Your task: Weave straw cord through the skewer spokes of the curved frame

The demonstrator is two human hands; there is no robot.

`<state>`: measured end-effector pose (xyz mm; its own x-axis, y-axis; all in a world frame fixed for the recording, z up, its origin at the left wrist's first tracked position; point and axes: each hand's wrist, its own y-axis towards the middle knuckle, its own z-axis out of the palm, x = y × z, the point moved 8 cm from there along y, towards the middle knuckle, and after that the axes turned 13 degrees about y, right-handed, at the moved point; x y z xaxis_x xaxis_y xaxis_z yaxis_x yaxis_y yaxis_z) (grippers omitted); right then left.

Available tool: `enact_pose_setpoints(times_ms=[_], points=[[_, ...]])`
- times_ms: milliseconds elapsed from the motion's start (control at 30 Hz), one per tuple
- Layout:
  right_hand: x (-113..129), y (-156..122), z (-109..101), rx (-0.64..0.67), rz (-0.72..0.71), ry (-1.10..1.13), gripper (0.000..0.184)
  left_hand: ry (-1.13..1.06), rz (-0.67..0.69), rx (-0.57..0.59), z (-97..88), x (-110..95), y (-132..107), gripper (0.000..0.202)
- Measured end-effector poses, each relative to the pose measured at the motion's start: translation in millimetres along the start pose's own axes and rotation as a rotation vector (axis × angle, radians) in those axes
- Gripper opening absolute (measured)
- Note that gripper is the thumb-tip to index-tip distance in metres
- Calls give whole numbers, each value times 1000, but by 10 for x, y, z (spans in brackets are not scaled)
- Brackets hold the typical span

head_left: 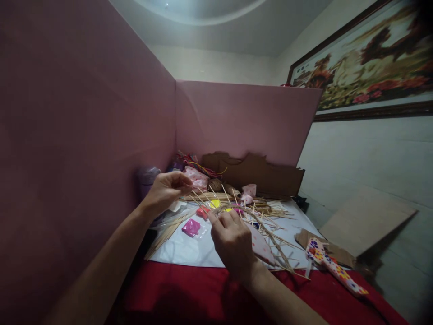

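Note:
My right hand is closed around the near edge of a curved, brown twine-like band with several thin wooden sticks spreading up and out from it. To the upper left, my left hand is raised with thumb and fingertips pinched together, close to the stick tips. Whatever is between those fingers is too small to make out. Below the hands lie a magenta packet, a red packet and a yellow packet. A pink dotted piece is partly hidden beside my right wrist.
Loose sticks lie across a white sheet over red cloth. At the right rests a flower-patterned glue gun on cardboard. Behind are a twine ball, colourful cords and torn cardboard. Pink panels stand left and behind.

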<state>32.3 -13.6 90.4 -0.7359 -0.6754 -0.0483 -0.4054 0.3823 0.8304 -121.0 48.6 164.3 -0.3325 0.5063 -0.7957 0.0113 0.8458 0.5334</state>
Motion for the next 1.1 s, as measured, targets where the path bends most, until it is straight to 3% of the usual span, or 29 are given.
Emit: enact_pose_setpoints(times_ms=[100,300,467,567,700,867,1100], points=[[-50,20,29,15,50,15,29,7,77,-6,109,-86,-239,9],[-152,46,56,40,144,116,28,131,100,112,509,-34,-766,7],[-136,38,-7,-18,139,161,25,236,236,159,803,-70,-1080,12],[-108,11,-39,-50,110,164,28,208,260,140,877,-54,-1190,14],[-92,-18,-60,-65,77,167,27,107,90,101,832,140,-1157,5],[-65,-23,-111,-115,64,139,22,-216,-235,-195,589,533,-928,17],[-16,-50,-85,-123,23,80,22,-434,-339,-91,827,647,-729,21]])
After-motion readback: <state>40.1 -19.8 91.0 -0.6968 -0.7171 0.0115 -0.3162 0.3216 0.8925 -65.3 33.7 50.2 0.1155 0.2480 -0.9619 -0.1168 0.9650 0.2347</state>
